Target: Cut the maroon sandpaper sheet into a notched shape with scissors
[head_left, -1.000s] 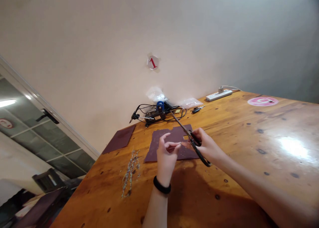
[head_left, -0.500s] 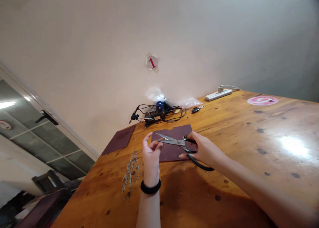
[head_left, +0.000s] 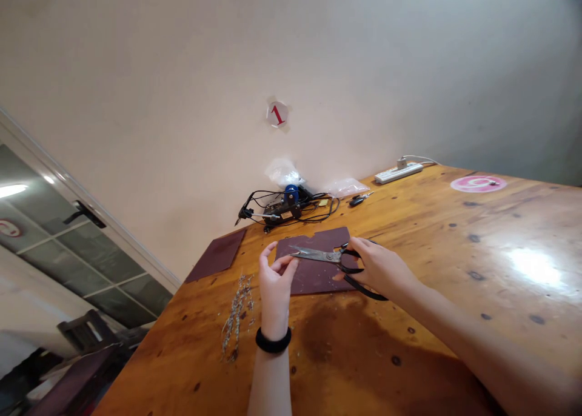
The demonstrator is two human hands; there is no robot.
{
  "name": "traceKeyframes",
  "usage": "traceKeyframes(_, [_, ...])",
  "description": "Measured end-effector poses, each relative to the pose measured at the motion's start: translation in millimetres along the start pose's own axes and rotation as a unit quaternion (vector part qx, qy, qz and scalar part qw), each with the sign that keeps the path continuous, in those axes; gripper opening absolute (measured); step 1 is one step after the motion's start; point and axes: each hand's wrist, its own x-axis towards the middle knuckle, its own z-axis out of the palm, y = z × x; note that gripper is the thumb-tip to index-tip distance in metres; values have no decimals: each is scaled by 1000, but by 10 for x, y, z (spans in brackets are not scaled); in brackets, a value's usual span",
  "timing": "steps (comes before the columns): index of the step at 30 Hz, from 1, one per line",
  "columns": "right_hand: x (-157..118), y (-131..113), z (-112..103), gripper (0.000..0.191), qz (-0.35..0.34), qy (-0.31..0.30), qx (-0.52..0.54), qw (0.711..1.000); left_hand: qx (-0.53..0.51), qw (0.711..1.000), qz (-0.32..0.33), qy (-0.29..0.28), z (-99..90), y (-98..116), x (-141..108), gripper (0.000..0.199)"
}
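Note:
My right hand [head_left: 375,264] grips the black handles of a pair of metal scissors [head_left: 321,255], whose blades point left and are nearly closed. The blade tips lie right at the thumb and forefinger of my left hand [head_left: 278,276]. Those two fingertips are pinched together; whatever is between them is too small to make out. Beneath the scissors is a dark maroon mat [head_left: 313,278] with small bits on it. Left of my left hand, a tangled heap of small silvery pieces [head_left: 237,319] lies on the wooden table [head_left: 354,367].
A second maroon mat [head_left: 217,256] lies at the table's left edge. Toward the wall are a black device with cables [head_left: 284,210], plastic bags [head_left: 343,187], small pliers [head_left: 359,200], and a white power strip [head_left: 399,173]. A pink round sticker [head_left: 478,184] is farther right.
The scissor blades have come together from a wider opening, and the fingers of my right hand have drawn closer around the handles. My left hand has barely moved.

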Motion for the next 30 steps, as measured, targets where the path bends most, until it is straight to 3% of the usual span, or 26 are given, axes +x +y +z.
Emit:
traceKeyframes(10, [-20, -36, -45, 45, -16, 16, -84, 996, -9, 999, -53, 11, -14, 18, 12, 60])
traceKeyframes(22, [-12, -66, -65, 44, 34, -88, -88, 992, -18, 997, -75, 7, -4, -122, 46, 62])
traceKeyframes(30, [-9, -44, -64, 39, 34, -92, -89, 991, -56, 991, -123, 3, -17, -181, 58, 62])
